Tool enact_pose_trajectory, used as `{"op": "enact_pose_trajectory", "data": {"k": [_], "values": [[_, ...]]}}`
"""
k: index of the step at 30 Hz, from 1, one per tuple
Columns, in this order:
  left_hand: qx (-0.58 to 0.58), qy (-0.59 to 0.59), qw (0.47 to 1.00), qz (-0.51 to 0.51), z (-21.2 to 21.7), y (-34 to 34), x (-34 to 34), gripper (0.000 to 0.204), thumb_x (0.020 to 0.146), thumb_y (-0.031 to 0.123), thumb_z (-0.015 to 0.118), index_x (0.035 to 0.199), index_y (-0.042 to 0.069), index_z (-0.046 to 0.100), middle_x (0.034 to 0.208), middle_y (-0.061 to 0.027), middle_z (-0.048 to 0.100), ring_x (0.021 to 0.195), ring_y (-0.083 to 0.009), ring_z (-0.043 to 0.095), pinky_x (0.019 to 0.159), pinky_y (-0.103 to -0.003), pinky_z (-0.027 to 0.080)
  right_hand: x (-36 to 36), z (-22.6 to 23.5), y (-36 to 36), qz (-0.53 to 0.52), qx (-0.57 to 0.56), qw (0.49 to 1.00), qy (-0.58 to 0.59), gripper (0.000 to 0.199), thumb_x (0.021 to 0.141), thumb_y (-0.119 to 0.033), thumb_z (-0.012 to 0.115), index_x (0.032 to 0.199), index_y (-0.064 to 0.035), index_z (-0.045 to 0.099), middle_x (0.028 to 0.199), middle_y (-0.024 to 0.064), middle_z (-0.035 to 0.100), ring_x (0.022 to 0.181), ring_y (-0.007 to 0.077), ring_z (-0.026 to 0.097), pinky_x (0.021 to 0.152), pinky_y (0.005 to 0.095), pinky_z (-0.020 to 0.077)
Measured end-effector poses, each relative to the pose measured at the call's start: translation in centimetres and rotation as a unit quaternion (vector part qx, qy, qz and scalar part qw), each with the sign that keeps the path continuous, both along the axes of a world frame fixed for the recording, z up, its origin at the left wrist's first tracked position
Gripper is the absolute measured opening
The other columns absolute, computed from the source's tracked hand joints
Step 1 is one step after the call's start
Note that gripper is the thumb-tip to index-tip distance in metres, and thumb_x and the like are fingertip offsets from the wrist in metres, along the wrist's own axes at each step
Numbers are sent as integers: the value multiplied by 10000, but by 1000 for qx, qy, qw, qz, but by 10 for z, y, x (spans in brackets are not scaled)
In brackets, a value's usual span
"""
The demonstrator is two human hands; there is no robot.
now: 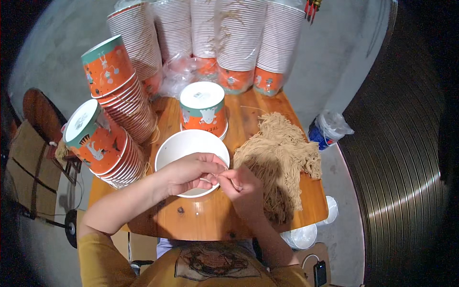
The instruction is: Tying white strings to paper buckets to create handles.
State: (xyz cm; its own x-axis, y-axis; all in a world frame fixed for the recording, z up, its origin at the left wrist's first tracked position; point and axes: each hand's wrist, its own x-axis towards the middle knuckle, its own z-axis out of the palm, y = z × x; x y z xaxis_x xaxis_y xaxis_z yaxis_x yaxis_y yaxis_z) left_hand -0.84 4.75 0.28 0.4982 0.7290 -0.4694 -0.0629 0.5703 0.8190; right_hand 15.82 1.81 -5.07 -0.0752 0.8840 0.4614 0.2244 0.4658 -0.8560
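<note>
My left hand (pixel 193 173) and my right hand (pixel 245 193) meet over the near right rim of an open white paper bucket (pixel 179 143). The fingertips of both are pinched together on a thin pale cord (pixel 234 182), of which only a short bit shows. Just right of the bucket lies a big loose heap of tan cords (pixel 272 148), partly in the shadow of my right arm. Behind the open bucket stands an upside-down orange and green paper bucket (pixel 203 112) with animal pictures.
Two leaning stacks of upside-down orange buckets (pixel 103 138) (pixel 112 71) line the left of the wooden table (pixel 191 220). Tall bagged stacks (pixel 239 38) stand along the back. A blue bin (pixel 319 133) with a plastic liner is beyond the right edge; ribbed shutter (pixel 406 143) farther right.
</note>
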Motion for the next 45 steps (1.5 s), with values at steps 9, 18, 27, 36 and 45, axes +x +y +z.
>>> {"op": "enact_pose_trajectory", "data": {"k": [9, 18, 27, 36, 45], "values": [[17, -3, 999, 37, -3, 0, -6, 176, 863, -16, 546, 1033, 22, 530, 902, -33, 574, 779, -87, 594, 734, -202, 534, 6, 0, 1, -10, 115, 991, -71, 135, 772, -20, 664, 894, -78, 670, 650, 54, 553, 565, 128, 526, 530, 268, 419], [86, 35, 995, 43, -5, -1, -7, 198, 851, 0, 589, 1035, 37, 527, 923, -32, 568, 786, -102, 584, 714, -209, 508, 10, 8, -1, 32, -78, 996, -14, 104, 853, -102, 619, 943, -59, 650, 685, 35, 585, 588, 94, 546, 528, 241, 415], [237, 119, 964, -14, 4, 2, 0, 260, 836, -11, 560, 1081, 10, 473, 856, -46, 534, 737, -112, 544, 674, -229, 467, 7, 4, 13, 55, -39, 998, 14, 76, 846, -60, 622, 904, -21, 592, 635, -40, 458, 561, 24, 385, 498, 184, 316], [319, 209, 921, -81, 4, 4, -7, 365, 814, 14, 573, 1170, 35, 497, 980, -37, 479, 833, -98, 484, 792, -232, 414, 2, 0, 18, -6, 95, 995, -41, 82, 797, -15, 655, 806, -32, 576, 604, -40, 446, 538, 29, 383, 469, 204, 324], [487, 308, 815, -62, -1, -2, -3, 118, 785, 48, 599, 896, 25, 564, 903, -88, 423, 805, -177, 472, 718, -279, 418, 0, 4, 14, 7, 63, 998, 1, 95, 790, -2, 654, 786, -39, 566, 585, -40, 424, 517, 31, 377, 459, 212, 328]]}}
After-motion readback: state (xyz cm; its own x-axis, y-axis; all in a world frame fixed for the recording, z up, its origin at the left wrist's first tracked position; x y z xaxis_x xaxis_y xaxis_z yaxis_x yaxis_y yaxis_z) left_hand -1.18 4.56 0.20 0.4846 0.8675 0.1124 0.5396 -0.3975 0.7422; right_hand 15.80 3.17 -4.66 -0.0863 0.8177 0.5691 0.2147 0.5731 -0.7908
